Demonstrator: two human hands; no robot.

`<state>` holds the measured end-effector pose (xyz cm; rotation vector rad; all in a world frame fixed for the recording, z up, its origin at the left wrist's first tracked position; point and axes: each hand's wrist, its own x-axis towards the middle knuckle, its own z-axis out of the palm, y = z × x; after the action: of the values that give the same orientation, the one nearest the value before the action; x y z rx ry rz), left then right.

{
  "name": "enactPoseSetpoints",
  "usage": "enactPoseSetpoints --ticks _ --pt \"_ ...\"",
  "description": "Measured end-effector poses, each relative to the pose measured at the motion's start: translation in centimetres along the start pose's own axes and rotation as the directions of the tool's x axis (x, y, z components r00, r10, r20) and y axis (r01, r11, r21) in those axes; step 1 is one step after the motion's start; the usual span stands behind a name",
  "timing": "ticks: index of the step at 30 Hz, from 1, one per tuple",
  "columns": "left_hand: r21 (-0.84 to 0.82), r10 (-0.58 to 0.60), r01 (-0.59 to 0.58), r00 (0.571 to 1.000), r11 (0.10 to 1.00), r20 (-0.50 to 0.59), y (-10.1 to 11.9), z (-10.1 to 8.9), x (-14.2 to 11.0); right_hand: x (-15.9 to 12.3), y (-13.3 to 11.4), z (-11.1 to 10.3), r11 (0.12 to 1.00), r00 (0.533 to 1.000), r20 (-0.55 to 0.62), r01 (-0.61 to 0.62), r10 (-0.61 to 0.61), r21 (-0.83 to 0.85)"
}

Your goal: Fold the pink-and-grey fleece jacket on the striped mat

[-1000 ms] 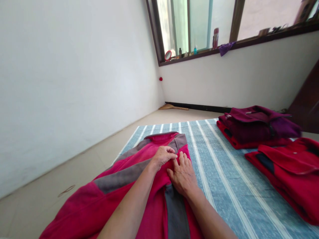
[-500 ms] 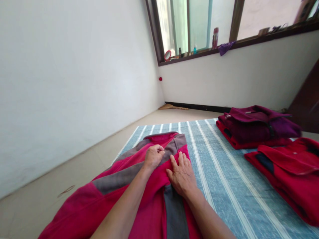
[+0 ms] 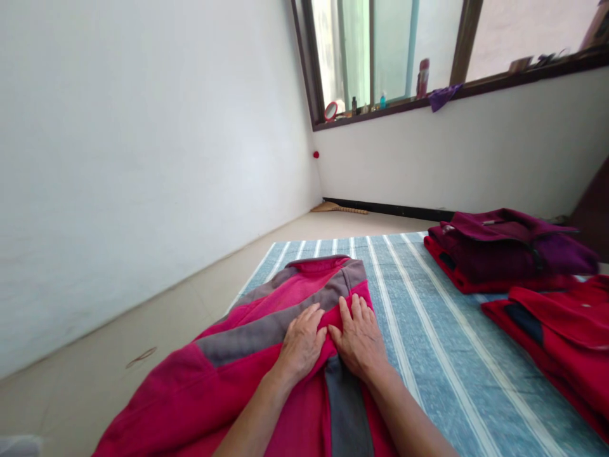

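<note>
Pretty basic setup: the pink-and-gray jacket [image 3: 242,368] lies right under both hands on the striped sheet [image 3: 419,304], running near to far, left hand [image 3: 303,339] and right hand [image 3: 359,336] loosely spread side by side, the right one nearer its right edge.

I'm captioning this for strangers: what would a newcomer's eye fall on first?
Probably the pink-and-gray jacket across the lower middle, with the left hand and right hand resting on it. Next, the folded clothes, purple and red, at the right on the striped cloth.
</note>
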<state>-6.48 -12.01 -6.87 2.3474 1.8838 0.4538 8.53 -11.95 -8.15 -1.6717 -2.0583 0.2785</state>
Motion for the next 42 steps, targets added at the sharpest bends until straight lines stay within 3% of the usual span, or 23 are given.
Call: enactPoseSetpoints --ticks 7,20,28,35,42 --pt "0.141 -0.138 0.121 0.984 0.983 0.117 2.1 -1.3 -0.7 0.0 0.0 -0.1 0.999 0.999 0.036 -0.002 0.004 -0.047" --pt "-0.005 -0.110 0.111 0.991 0.994 0.079 2.1 -0.9 -1.3 -0.2 0.5 0.3 0.984 0.998 0.068 0.013 -0.001 -0.178" --pt "-0.012 -0.126 0.128 0.984 0.992 0.124 2.2 -1.0 -1.4 -0.2 0.4 0.1 0.971 0.994 0.104 0.009 0.017 -0.239" --pt "0.002 -0.115 0.115 0.987 0.993 0.112 2.1 -0.7 -1.4 2.2 -0.4 -1.1 0.969 0.997 0.068 0.061 -0.045 -0.241" --pt "0.074 -0.106 0.101 0.992 0.992 0.074 2.1 -0.4 -1.5 4.3 -0.2 0.5 0.971 0.986 0.136 0.126 -0.099 -0.204"
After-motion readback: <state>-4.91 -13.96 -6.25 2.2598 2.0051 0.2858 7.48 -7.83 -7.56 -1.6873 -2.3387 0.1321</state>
